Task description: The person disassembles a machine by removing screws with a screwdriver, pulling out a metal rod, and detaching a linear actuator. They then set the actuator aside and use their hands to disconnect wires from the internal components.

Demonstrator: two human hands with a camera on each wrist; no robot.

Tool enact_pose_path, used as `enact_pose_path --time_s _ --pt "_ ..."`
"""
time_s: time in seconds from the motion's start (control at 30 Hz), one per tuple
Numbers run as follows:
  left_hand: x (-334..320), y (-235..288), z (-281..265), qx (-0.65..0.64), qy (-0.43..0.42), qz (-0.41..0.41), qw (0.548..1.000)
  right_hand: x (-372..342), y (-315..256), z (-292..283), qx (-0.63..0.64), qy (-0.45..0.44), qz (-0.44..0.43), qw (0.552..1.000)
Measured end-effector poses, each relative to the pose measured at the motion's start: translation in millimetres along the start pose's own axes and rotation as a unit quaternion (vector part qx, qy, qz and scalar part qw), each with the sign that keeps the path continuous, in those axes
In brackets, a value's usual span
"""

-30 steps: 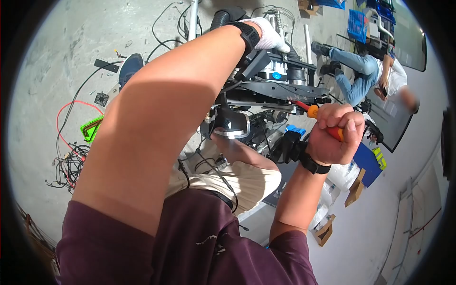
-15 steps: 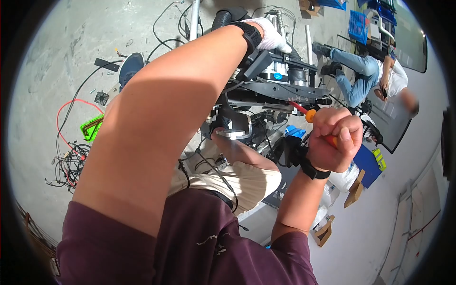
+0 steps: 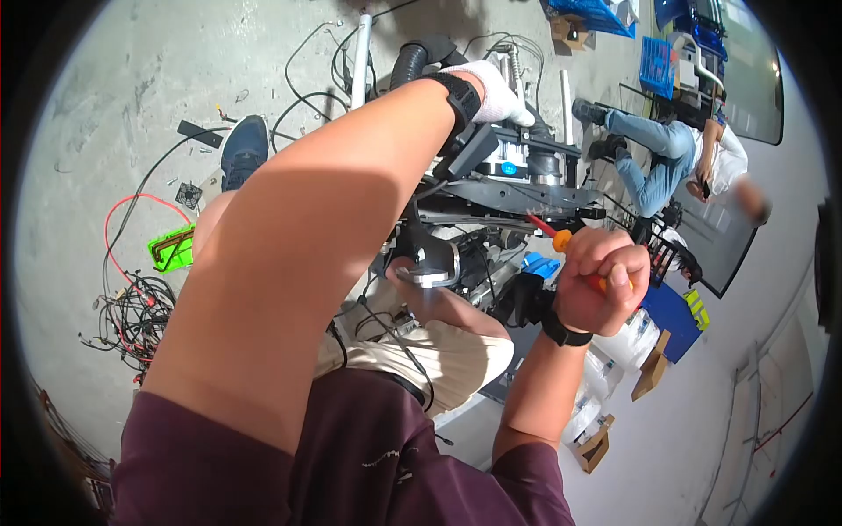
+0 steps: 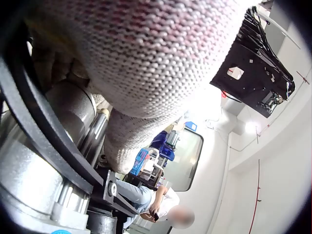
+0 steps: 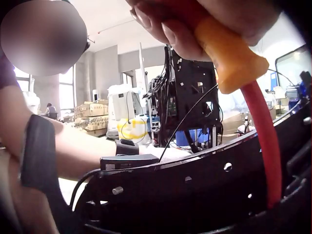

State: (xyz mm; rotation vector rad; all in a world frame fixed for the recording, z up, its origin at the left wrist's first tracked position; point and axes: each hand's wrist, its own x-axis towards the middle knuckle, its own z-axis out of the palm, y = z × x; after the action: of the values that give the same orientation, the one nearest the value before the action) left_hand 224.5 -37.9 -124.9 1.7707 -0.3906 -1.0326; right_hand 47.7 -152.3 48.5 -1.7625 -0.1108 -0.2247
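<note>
My right hand (image 3: pixel 603 282) grips the red and orange handle of a screwdriver (image 3: pixel 561 240). Its red shaft slopes down to a black perforated beam (image 5: pixel 195 195) on the machine, with the tip low behind the beam's edge in the right wrist view. My left hand (image 3: pixel 491 90), in a white knitted glove, is at the top of the machine. In the left wrist view the glove (image 4: pixel 146 73) covers much of the picture, its fingers curled round a grey metal cylinder (image 4: pixel 73 107); the far fingers are partly hidden. A curved black bar (image 4: pixel 44 117) runs beside it.
Tangled cables (image 3: pixel 127 320) and a green tray (image 3: pixel 171 249) lie on the floor at left. A seated person (image 3: pixel 693 153) is beyond the machine at right. White containers (image 3: pixel 627 342) and a blue box (image 3: pixel 671 320) stand behind my right arm.
The head view has tilted, so the machine sits lower in it. My right hand and the screwdriver have shifted slightly left along the beam. The left hand keeps its place on the machine.
</note>
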Motion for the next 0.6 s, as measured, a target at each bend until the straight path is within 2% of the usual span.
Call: enact_pose_path --time_s 0.03,0.1,0.17,0.37,0.43,0.47,0.6 --pt "-5 1 -1 -0.006 0.005 0.005 1.0 -1 0 4 -0.001 -0.002 -0.002 1.0" --pt "-7 2 -3 -0.004 0.005 -0.003 1.0 -4 2 17 -0.089 -0.041 -0.027 0.995" --pt "-3 -3 2 -0.012 0.019 0.025 0.999 -7 4 16 -0.102 -0.044 -0.026 0.993" --pt "-3 0 2 0.003 0.006 0.015 1.0 -10 8 24 -0.152 -0.007 -0.048 0.987" --pt "-9 5 -1 0.013 0.009 0.01 1.0 -10 10 27 -0.158 0.049 -0.05 0.985" --pt "-11 11 -5 0.042 -0.011 -0.021 0.999 -11 12 27 -0.164 0.048 -0.056 0.984" --pt "1 4 3 0.05 0.017 0.013 0.999 -14 15 38 -0.223 0.09 -0.079 0.967"
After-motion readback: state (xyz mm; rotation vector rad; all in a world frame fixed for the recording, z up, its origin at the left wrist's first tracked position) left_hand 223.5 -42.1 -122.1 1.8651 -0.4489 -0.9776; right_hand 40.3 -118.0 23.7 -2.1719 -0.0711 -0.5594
